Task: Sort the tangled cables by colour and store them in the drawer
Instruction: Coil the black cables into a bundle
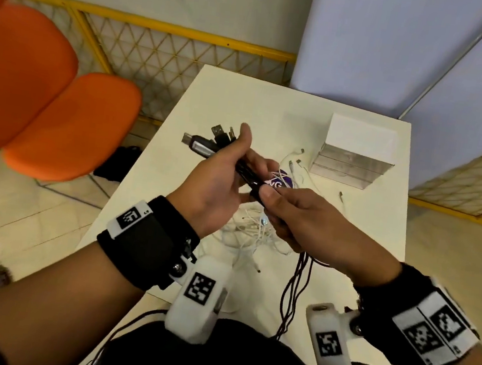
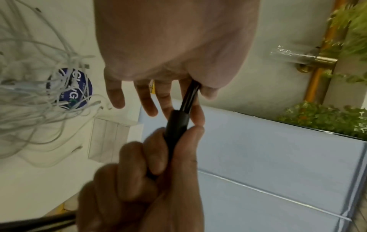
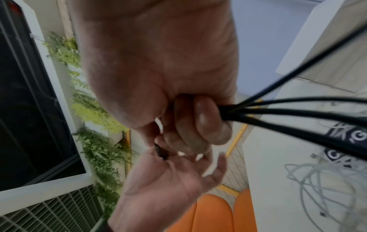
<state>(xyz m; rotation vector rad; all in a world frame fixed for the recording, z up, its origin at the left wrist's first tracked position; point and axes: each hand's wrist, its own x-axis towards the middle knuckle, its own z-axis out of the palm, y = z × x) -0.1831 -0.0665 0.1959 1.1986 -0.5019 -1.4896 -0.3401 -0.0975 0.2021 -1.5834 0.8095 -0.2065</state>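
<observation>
A person stands over a white bench [image 1: 364,235], both hands raised above its middle and sharing one bundle of black cables [image 1: 244,170]. The left hand [image 1: 218,185] lies palm up with relaxed, fairly straight fingers; its thumb presses the bundle against the fingers, and the plug ends, among them USB plugs [image 1: 217,131], fan out past the thumb toward the far left. The right hand [image 1: 299,217] is curled tight round the same bundle just below the left; from under this fist the loose black lengths hang down over the near edge of the bench. In the right wrist view four or so black strands splay out from the closed fingers [image 3: 206,122]. Beneath the hands, a tangle of white cables [image 1: 255,230] lies on the bench, spread partly over a round purple sticker [image 1: 279,182] with white letters. Some white plug ends reach toward a small white drawer unit [image 1: 357,151] at the far right of the bench, its drawers closed. Orange chairs [image 1: 46,95] stand on the floor to the left, before a yellow lattice fence [image 1: 159,46].
</observation>
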